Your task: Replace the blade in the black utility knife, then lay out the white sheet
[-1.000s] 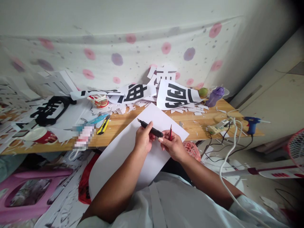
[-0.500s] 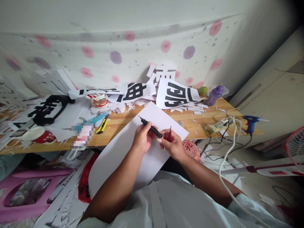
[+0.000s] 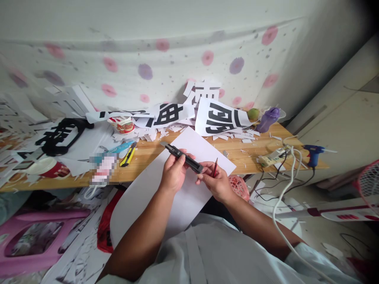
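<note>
Fingers of my left hand (image 3: pixel 173 175) are wrapped around the middle of the black utility knife (image 3: pixel 182 156), which lies slanted above the white sheet (image 3: pixel 154 189) with its blade end pointing up and left. My right hand (image 3: pixel 217 182) pinches the knife's rear end with its fingertips while the red pencil (image 3: pixel 215 168) stays tucked upright between its fingers. Compared with a moment ago, the knife has tilted flatter and slid further left through my grip, and its tip now sits over the sheet's upper edge; I judge that I am working on the tool itself, not yet cutting. The sheet rests from my lap up onto the wooden desk (image 3: pixel 251 152). Further along the desk lie a yellow cutter (image 3: pixel 128 155), a red-patterned paper cup (image 3: pixel 123 125), and piles of white offcuts. Beyond those stand printed sheets with bold black characters (image 3: pixel 217 118), a purple bottle (image 3: pixel 268 119), and, to the right, a blue glue gun (image 3: pixel 313 152).
</note>
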`<state>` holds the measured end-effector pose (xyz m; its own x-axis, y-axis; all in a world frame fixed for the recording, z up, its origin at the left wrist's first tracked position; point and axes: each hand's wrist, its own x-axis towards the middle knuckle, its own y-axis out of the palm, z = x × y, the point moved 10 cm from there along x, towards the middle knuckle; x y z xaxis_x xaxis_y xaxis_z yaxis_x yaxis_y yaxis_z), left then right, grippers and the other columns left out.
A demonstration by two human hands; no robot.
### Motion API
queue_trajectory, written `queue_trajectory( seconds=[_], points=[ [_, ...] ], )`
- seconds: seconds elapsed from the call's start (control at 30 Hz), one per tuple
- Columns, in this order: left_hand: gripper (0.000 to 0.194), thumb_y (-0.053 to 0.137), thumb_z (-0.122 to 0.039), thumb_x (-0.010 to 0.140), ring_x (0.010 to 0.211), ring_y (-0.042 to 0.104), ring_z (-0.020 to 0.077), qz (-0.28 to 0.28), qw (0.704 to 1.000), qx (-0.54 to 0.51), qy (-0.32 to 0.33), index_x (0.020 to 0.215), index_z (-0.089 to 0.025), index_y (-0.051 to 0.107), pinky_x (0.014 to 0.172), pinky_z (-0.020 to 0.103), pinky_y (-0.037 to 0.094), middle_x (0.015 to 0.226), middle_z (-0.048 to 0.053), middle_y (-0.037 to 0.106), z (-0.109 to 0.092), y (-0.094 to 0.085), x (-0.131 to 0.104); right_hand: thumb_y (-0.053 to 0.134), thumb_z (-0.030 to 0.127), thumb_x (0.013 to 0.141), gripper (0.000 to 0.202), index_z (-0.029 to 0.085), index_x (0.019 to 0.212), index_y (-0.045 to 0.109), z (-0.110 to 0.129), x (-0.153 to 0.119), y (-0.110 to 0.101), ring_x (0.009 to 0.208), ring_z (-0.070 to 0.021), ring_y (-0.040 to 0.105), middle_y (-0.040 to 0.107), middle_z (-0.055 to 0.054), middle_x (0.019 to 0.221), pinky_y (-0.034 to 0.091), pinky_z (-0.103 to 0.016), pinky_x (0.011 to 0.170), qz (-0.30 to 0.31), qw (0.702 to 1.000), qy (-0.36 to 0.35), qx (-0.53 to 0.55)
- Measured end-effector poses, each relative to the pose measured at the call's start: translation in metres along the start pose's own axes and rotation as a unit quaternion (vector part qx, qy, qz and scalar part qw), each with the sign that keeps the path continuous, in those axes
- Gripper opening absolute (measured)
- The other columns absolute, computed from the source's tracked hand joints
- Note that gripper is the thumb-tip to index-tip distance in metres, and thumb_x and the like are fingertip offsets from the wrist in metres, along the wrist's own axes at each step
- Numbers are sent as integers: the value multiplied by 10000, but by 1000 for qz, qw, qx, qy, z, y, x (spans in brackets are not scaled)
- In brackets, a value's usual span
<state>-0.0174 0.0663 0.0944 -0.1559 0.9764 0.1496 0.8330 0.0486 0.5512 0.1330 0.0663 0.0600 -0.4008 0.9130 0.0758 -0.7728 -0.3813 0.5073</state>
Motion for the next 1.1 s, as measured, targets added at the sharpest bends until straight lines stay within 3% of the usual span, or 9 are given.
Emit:
queue_trajectory(
  seconds=[0.17,0.27,0.47,0.57,0.67,0.77,0.97,1.1],
  points=[
    [363,837,-396,933,1080,746,282,9,1000,19,5,1175,-202,649,828,389,606,1059,103,775,-4,2,-2,961,312,756,427,195,1121,772,0,-3,0,685,-182,774,791,-35,937,597,-309,714,4,1000,22,-1],
    [374,837,-396,930,1096,742,293,12,1000,24,1,1179,-199,639,815,396,620,1065,110,776,-4,3,-3,934,335,776,396,180,1108,784,-1,-4,0,687,-195,775,811,-75,980,553,-282,628,5,999,31,-9],
    [370,831,-387,936,1080,741,284,16,999,31,3,1186,-202,632,811,395,623,1072,110,779,-5,3,-3,897,392,799,400,149,1098,789,0,-5,-1,604,-180,729,813,-125,946,324,-207,411,5,999,37,-22],
    [341,814,-384,953,1072,741,276,23,999,44,12,1181,-203,636,840,403,616,1066,105,781,-6,3,-3,892,416,799,405,146,1082,788,0,-5,-1,646,-208,760,819,-152,990,203,-197,371,2,999,43,-26],
    [318,782,-395,982,1058,742,270,33,997,66,20,1194,-211,632,865,413,608,1074,102,785,-5,2,-4,881,454,817,415,142,1073,785,-2,-6,-2,613,-200,749,823,-159,980,158,-202,368,0,998,56,-35],
    [298,738,-388,1021,1047,736,248,42,991,122,45,1236,-215,624,947,428,581,1097,101,793,-9,4,-8,907,494,797,448,151,1054,776,-6,-5,-2,616,-212,757,826,-149,940,193,-204,378,-3,996,76,-37],
    [268,676,-366,1068,1129,728,251,86,966,226,91,1278,-211,615,1039,438,539,1187,115,782,-21,24,-23,908,567,812,484,159,991,720,-11,-6,3,535,-176,708,782,-69,795,466,-249,472,16,995,91,-34],
    [269,670,-371,1070,1141,724,253,89,961,240,104,1280,-213,614,1045,439,532,1193,115,782,-23,25,-25,835,615,884,476,179,948,655,-14,-7,8,448,-125,595,678,12,670,454,-245,438,42,993,97,-54]
  ],
)
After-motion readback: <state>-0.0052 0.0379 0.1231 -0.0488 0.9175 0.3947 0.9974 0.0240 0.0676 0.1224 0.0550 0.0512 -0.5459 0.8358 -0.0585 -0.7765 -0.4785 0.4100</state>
